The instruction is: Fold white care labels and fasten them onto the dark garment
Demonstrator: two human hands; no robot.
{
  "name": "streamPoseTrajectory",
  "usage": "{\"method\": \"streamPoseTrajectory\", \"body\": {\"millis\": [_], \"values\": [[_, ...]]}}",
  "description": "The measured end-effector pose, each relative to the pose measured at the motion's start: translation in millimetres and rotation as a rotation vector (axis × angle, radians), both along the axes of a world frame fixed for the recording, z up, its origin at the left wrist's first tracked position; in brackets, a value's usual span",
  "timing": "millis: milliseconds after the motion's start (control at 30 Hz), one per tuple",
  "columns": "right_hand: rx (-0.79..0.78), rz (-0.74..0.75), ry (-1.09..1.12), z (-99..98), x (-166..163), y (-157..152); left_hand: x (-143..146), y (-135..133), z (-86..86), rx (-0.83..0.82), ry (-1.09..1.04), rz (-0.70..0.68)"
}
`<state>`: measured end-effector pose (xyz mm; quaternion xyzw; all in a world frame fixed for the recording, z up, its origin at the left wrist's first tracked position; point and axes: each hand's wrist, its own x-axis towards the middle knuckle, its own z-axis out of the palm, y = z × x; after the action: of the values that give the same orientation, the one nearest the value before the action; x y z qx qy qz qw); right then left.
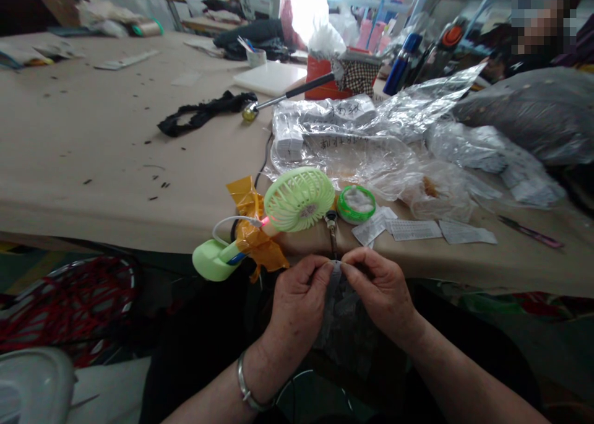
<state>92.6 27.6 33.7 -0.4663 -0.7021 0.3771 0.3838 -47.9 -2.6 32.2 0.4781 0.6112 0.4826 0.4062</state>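
My left hand [299, 297] and my right hand [378, 291] meet just below the table's near edge, fingertips pinching the top of a thin strip of grey lace-like fabric [335, 300] that hangs down between them. Directly above the fingers a small dark metal tool tip [331, 226] sticks out from the table edge. A green hand-held fan [297, 200] taped with yellow tape sits left of it, a red light glowing at its neck.
A green roll [356, 203] and paper labels [413, 229] lie on the beige table [93, 133]. Clear plastic bags [371, 133] of white pieces, a black fabric strip [204, 111], a metal rod [288, 96] and a person at back right.
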Motion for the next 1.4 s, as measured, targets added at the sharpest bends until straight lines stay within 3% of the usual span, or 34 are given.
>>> {"method": "streamPoseTrajectory", "body": {"millis": [167,367,467,567,700,833,967,1100,1267,1400], "values": [[0.122,0.090,-0.090,7.3,20,-5,-1,-9,-6.2,-0.093,-0.065,-0.050],[0.584,-0.036,-0.469,9.9,48,20,-2,-8,-23.3,-0.178,-0.145,-0.047],[0.658,-0.029,-0.671,2.2,53,26,-1,-9,-26.0,-0.177,-0.125,-0.046],[0.709,-0.033,-0.667,-6.7,56,24,3,-10,-22.8,-0.203,-0.100,-0.057],[0.747,-0.030,-0.522,-12.4,62,24,14,-7,-17.1,-0.223,-0.148,-0.149],[0.736,-0.018,-0.372,-11.3,69,25,29,-2,-13.4,-0.317,-0.340,-0.217],[0.729,0.059,-0.255,-8.1,74,11,43,2,-4.4,-0.478,-0.776,-0.300],[0.720,0.206,-0.272,-7.1,77,-14,57,10,5.7,-0.494,-1.154,-0.287],[0.727,0.228,-0.314,-3.8,87,-18,71,16,10.4,-0.522,-1.074,-0.225],[0.689,-0.069,-0.547,1.5,101,7,73,14,9.3,-0.584,-0.884,-0.218]]}}
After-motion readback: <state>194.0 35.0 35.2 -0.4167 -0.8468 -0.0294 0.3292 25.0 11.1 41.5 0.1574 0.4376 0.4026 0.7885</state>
